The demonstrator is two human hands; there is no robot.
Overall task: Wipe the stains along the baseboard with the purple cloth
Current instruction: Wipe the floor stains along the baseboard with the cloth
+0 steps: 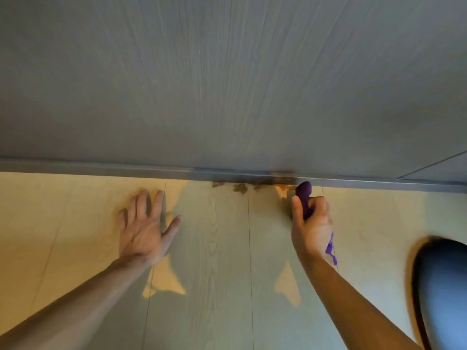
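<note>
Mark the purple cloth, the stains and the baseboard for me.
purple cloth [304, 190]: head view, bunched tip above the fist.
stains [240, 188]: head view, brown patch on floor.
baseboard [101, 168]: head view, grey strip's left stretch.

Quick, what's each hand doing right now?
Left hand: open, fingers spread, palm down on the floor.
Right hand: closed around the purple cloth.

Blurred dark rounded object [442, 286] cut off at right edge; purple cloth [304, 198] mostly hidden.

Indoor room, likely a home — pale wood-plank floor [214, 248], grey baseboard [101, 168], grey panelled wall [227, 72].
</note>
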